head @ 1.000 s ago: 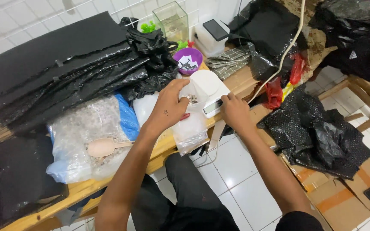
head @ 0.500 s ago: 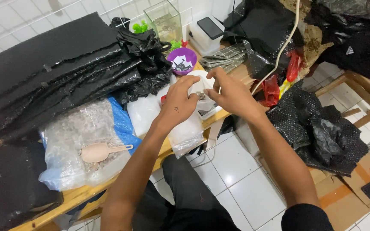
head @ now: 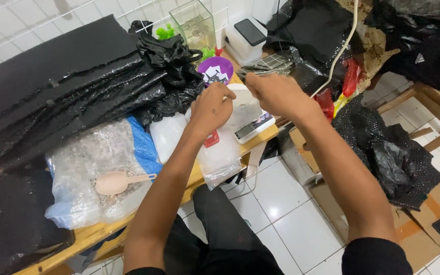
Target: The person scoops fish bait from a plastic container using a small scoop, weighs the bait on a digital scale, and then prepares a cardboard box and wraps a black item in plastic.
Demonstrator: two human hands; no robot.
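Observation:
My left hand (head: 212,109) is closed on the top of a white plastic bag (head: 244,106) that rests on a small digital scale (head: 253,127) at the table's front edge. Just right of it, my right hand (head: 276,91) is fisted on the same bag's upper edge. Clear plastic bags (head: 220,158) lie under my left wrist and hang over the table edge. A purple bowl (head: 217,69) stands right behind the hands.
Black plastic sheets (head: 77,76) cover the table's left. A beige scoop (head: 115,182) lies on a clear bag of gravel (head: 92,168). A glass tank (head: 194,23) and a white box (head: 245,38) stand at the back. Black bags (head: 383,147) and cardboard (head: 418,224) cover the floor at right.
My right hand rose from the bag's right side to its top and closed there. My left hand stayed on the bag, shifting slightly toward its top.

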